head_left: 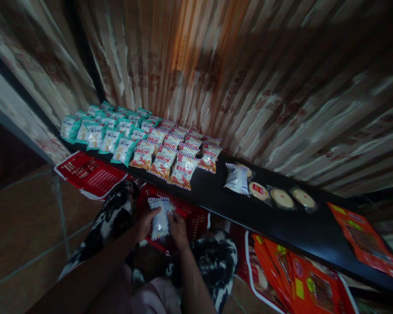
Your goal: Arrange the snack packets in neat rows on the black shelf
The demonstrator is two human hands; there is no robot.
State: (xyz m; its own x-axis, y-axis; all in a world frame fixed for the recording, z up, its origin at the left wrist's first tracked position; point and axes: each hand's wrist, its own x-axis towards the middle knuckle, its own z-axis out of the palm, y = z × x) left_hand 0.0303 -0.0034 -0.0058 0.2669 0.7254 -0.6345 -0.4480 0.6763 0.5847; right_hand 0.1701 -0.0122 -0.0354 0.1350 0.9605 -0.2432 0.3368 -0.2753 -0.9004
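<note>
Both my hands hold a small snack bag over a red basket between my knees, its grey-white printed side facing up. My left hand grips the left edge, and my right hand has the right edge. Under the bag, the red basket is mostly hidden by my hands and legs. Just beyond, white-and-orange snack bags stand in rows on the black shelf. To their left are rows of teal-and-white snack bags.
Right along the shelf are a silver-grey snack bag, several round pale packaged items and an orange packet. Below sit a red basket at left and a basket with orange packets at right. Pleated sheeting hangs behind the shelf.
</note>
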